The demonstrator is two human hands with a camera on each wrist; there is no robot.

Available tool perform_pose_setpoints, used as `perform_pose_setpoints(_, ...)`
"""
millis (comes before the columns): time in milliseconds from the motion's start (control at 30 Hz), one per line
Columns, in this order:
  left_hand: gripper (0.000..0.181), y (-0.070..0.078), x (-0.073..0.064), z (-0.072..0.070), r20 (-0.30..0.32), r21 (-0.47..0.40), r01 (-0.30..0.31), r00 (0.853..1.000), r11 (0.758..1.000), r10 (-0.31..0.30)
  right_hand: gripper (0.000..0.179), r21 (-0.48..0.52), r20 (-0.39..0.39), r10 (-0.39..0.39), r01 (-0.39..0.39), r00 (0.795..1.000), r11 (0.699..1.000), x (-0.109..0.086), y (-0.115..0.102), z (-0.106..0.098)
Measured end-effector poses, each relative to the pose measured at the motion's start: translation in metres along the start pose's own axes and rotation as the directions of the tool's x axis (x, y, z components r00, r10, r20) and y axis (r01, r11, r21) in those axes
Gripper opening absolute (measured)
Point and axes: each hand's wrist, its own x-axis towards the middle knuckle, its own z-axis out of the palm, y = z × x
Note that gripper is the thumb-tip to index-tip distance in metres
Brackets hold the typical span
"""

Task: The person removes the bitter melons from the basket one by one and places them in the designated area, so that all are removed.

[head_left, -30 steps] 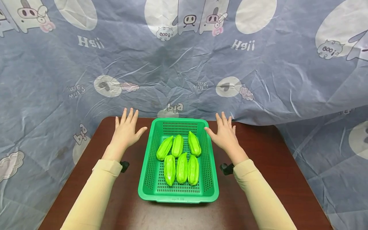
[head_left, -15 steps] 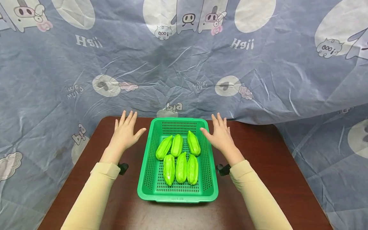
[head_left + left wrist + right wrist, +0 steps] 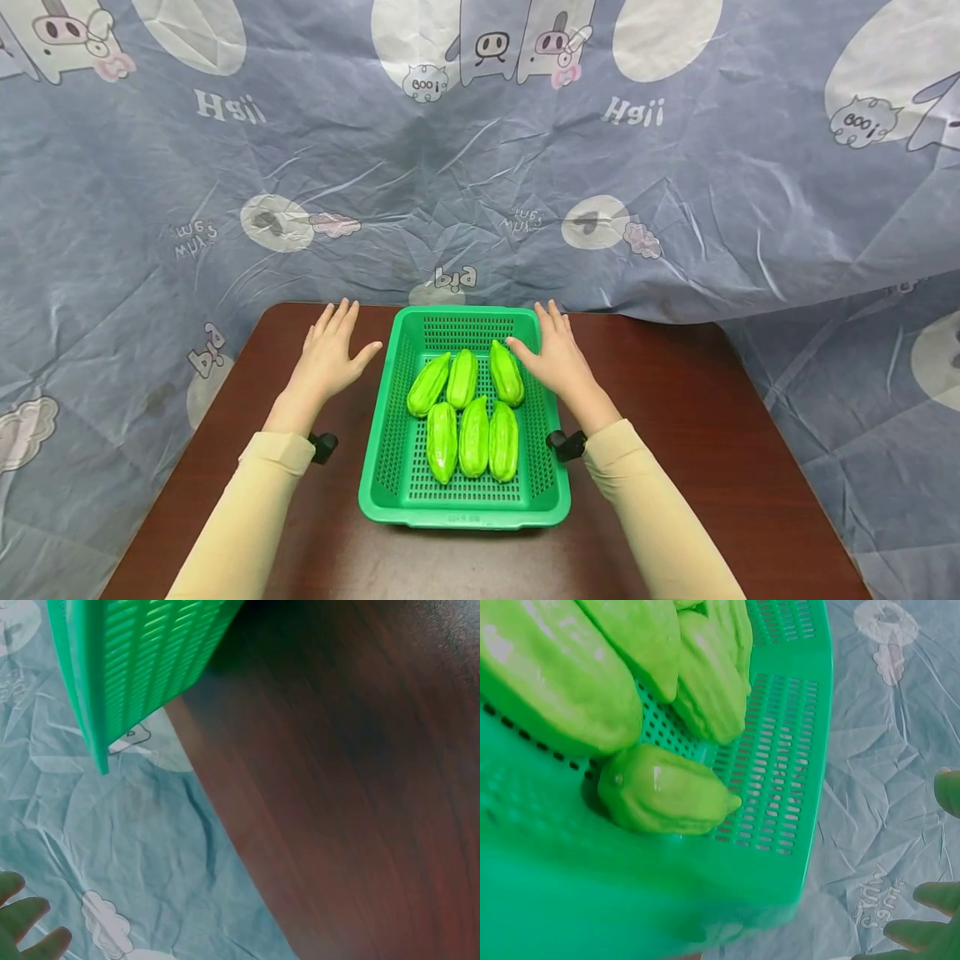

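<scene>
A green plastic basket (image 3: 465,518) with slotted walls holds several glossy, light-green, ribbed gourd-like vegetables (image 3: 474,437) with pointed ends. They lie in two rough rows on its floor. My left hand (image 3: 324,360) hovers left of the basket, fingers spread and holding nothing. Over the basket's right rim, my right hand (image 3: 561,354) is held with straight fingers, its thumb reaching across toward the far right vegetable (image 3: 507,375). In the right wrist view that vegetable (image 3: 667,791) lies apart from the fingertips (image 3: 919,934). The left wrist view shows the basket's outer side (image 3: 157,660).
The basket stands on a dark reddish-brown table (image 3: 675,417). A grey-blue cloth (image 3: 420,167) printed with cartoon pigs hangs behind the table and along its sides. Each wrist wears a small black camera, such as the left-wrist camera (image 3: 324,448).
My right hand has moved left, from beside the basket to over its right rim. My left hand has shifted only slightly. The basket and vegetables stay in place.
</scene>
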Motion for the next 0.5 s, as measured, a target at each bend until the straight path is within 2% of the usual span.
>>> perform_pose_setpoints(333,0.08,-0.005,-0.006,0.01,0.022,-0.048,0.026,0.999,0.999,-0.025,0.079,0.025,0.009,-0.01,0.01,1.0,1.0,0.003,-0.007,0.012)
perform_pose_setpoints(500,0.08,-0.006,-0.009,0.016,0.045,-0.102,0.042,0.998,0.994,-0.038,0.079,0.057,0.032,0.004,-0.006,0.999,0.998,0.003,-0.01,0.019)
